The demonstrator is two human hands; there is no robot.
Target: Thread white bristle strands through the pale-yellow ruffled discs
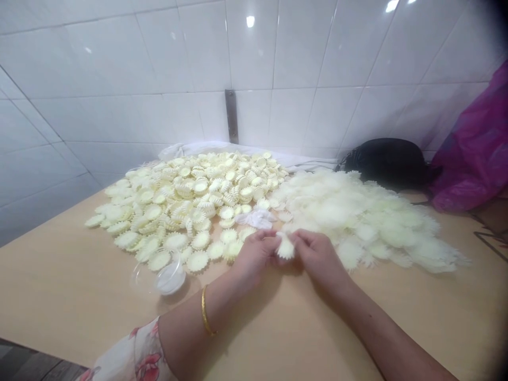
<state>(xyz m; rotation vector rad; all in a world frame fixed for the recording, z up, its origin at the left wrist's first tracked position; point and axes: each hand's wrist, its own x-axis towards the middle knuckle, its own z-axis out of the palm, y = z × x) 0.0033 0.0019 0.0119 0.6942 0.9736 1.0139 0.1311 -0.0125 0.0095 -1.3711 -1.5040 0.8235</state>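
A pale scalloped piece [286,247] is held just above the table [254,338], well in from its near edge, with its toothed rim fanned toward the wearer. It is pinched at one side by the thumb and fingers of the left hand [257,251], and its other side is gripped by the fingertips of the right hand [313,251]. By this two-sided hold, it seems, a limp, light thing is kept steady and spread. Whether a single layer or several is held cannot be told, as the view is soft there.

Just beyond the hands a crumpled white cloth [256,218] is set, perhaps to be within easy reach. Toward the table's far left corner a heap of cupped scalloped pieces [194,196] is spread; toward its right edge, a heap of thin translucent rounds [349,211] is piled. The two kinds are probably kept on separate sides to avoid mixing. A small clear tub [170,278] is placed beside the left forearm, at the near fringe of the cupped heap.

Along the far edge a white sheet [309,159] is laid against the tiled wall [297,58]. A black bag [384,161] and a magenta plastic bag [472,148] are stowed by the far right corner, apparently out of the hands' way.
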